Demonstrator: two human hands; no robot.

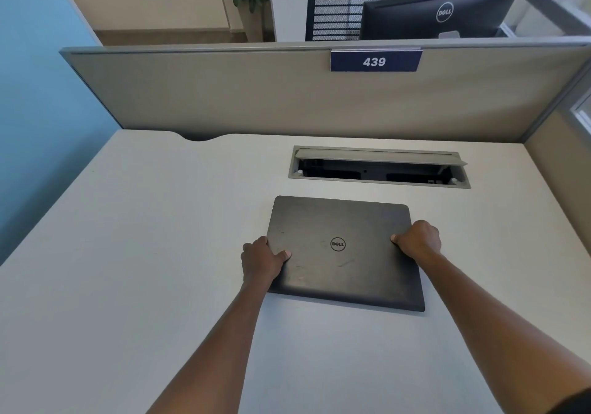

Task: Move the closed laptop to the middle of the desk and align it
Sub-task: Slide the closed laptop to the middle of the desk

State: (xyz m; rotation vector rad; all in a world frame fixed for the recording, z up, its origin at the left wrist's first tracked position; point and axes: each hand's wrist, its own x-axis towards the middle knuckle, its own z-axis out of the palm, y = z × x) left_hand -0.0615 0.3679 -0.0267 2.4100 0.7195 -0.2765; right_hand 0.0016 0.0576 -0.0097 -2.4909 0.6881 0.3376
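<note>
A closed dark grey laptop (342,254) with a round logo on its lid lies flat on the pale desk (144,269), just in front of the cable hatch. My left hand (260,258) grips its left edge, thumb on the lid and fingers curled under the side. On the opposite edge, my right hand (417,239) holds it the same way. The laptop sits slightly turned, its near right corner closer to me than the left.
An open cable hatch (379,167) is sunk into the desk behind the laptop. A grey partition (256,94) with a "439" tag (374,61) closes the back; a side panel stands at the right. Beyond it are a monitor (441,11) and chair (339,11).
</note>
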